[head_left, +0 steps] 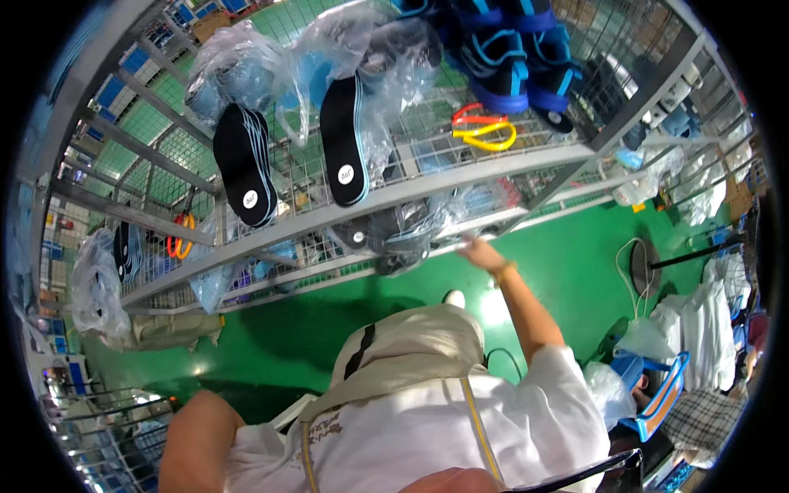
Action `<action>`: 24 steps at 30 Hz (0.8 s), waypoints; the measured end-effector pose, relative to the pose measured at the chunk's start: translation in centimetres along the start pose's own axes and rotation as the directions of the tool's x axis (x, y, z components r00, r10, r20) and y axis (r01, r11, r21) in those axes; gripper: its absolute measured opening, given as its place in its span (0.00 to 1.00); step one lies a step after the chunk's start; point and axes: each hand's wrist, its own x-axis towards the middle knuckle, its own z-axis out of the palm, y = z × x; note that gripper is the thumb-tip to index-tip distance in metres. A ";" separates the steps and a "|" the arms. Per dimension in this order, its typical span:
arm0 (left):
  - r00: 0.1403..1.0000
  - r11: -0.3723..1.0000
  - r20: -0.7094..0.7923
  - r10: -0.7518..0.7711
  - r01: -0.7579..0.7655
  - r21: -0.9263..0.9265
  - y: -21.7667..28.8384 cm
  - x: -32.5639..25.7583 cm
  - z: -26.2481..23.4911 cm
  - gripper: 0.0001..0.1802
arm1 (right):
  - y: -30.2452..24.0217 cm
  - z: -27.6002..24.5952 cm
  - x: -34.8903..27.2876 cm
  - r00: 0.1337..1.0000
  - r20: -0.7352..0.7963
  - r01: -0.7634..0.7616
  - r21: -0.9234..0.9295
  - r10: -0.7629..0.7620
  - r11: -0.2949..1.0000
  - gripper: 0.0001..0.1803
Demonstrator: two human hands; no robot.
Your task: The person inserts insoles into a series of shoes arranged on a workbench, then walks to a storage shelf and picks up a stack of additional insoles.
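Note:
My right hand, with a yellowish band at its wrist, reaches out beside the lower rail of a grey metal rack. Its fingers look stretched out and nothing shows in them, though they are small and a little blurred. Of my left arm only the part near the elbow shows, and that hand is out of view. On the rack's upper shelf lie two stacks of black insoles, a left stack and a right stack, each with a round white sticker. Clear plastic bags lie behind them.
Blue-and-black shoes stand at the shelf's far right, near scissors with yellow handles. More bagged items sit on the level below. A blue-framed chair and white sacks stand at right. The floor is green.

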 end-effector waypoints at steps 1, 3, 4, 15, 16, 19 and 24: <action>0.992 0.996 0.122 -0.032 0.042 -0.077 -0.1 -0.6 -1.0 0.20 | 0.3 1.4 3.2 0.992 -0.123 -0.006 0.044 0.011 0.999 0.34; 0.959 0.968 0.272 -0.082 0.141 -0.206 -0.5 -3.1 -2.0 0.16 | -1.5 2.4 6.7 0.957 -0.278 -0.039 0.165 0.084 0.985 0.39; 0.954 0.955 0.292 -0.071 0.150 -0.257 -1.5 -3.5 -2.9 0.16 | 1.0 2.3 8.9 0.906 -0.406 -0.104 0.066 0.122 0.992 0.41; 0.811 0.831 -0.183 -0.556 0.549 -0.093 -15.2 6.2 -14.5 0.22 | -5.1 11.2 4.3 0.684 -0.481 0.490 -0.255 -0.549 0.834 0.01; 0.737 0.595 -0.225 -0.637 0.656 0.465 -17.2 8.4 -16.2 0.18 | -6.1 11.8 2.5 0.704 -0.420 0.522 -0.241 -0.573 0.818 0.03; 0.855 0.044 0.151 -0.496 -0.149 0.988 -26.8 11.8 -19.6 0.18 | -8.1 13.4 -0.2 0.741 -0.319 0.553 -0.208 -0.591 0.807 0.11; 0.929 -0.308 -0.079 -0.361 -0.039 0.951 -39.3 15.6 -29.3 0.07 | -6.0 14.9 -0.4 0.720 -0.359 0.636 -0.003 -0.594 0.772 0.14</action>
